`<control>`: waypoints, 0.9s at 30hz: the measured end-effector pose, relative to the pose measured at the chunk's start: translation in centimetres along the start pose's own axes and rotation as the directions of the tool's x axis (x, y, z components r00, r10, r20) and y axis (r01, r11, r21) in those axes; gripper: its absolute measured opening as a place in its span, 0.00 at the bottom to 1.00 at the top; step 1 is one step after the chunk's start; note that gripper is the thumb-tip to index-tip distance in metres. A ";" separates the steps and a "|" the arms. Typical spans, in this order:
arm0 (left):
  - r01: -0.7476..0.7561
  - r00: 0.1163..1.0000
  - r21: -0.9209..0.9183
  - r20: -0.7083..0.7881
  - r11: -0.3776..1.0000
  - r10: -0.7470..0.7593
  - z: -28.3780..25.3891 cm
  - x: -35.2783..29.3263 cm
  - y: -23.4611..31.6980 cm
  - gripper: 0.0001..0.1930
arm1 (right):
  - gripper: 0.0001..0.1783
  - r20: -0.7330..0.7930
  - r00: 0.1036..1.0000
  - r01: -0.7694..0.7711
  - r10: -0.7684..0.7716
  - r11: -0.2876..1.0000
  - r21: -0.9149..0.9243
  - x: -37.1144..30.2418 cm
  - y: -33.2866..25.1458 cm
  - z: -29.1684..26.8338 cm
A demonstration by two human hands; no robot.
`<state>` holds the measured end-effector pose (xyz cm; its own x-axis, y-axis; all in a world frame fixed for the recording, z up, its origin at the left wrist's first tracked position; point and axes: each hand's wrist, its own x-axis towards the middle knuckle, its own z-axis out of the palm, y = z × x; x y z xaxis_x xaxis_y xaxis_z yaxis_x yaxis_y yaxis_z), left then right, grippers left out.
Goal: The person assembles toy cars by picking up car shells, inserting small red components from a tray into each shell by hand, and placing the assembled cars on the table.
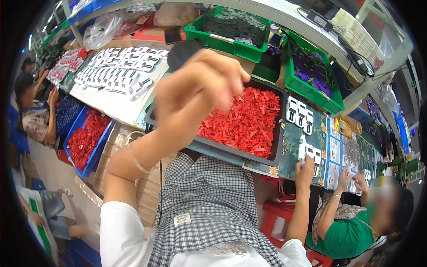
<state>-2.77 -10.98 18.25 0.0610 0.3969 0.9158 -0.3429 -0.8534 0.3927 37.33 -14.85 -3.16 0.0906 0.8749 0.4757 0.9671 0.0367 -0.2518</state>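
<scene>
My left hand (200, 84) is raised close to the camera over the tray of red pieces. Its fingers look bent but are smeared by motion, so I cannot tell whether they hold anything. Below it, small red plastic strips (249, 122) fill a black tray (279, 133) on the table. To the right, my right hand (304, 174) has its fingers closed at the end of a white plastic part (304, 147). Another white part (317, 161) lies beside it. Behind these, several white plastic parts (299, 115) stand in a row.
Rows of white parts (115, 69) cover the table's left. A blue bin (74, 153) holds red pieces. Green crates of grey (260, 53) and purple parts (293, 84) stand behind the tray. A co-worker in green (344, 233) works at right; people sit at left. A shelf (289, 20) crosses above.
</scene>
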 end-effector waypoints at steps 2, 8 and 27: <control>0.372 0.925 0.056 -0.102 0.926 -0.366 -0.2 -2.5 -3.3 0.09 | 0.13 -0.035 0.989 -0.140 0.146 0.981 0.137 0.1 3.3 0.3; 0.650 0.730 0.240 0.065 0.721 -0.680 0.7 -7.9 -9.0 0.09 | 0.12 0.032 0.947 -0.272 0.319 0.748 0.605 1.3 4.6 -1.6; 0.832 0.247 -0.543 0.184 0.111 -0.951 -5.4 -9.7 -21.3 0.21 | 0.17 0.424 0.843 -0.263 -0.329 0.435 0.861 18.9 -17.9 8.1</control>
<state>-1.11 5.14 0.58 0.5140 0.8477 -0.1315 -0.4965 0.4190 0.7602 19.81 4.95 3.57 -0.3429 0.9308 0.1265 0.1925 0.2014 -0.9604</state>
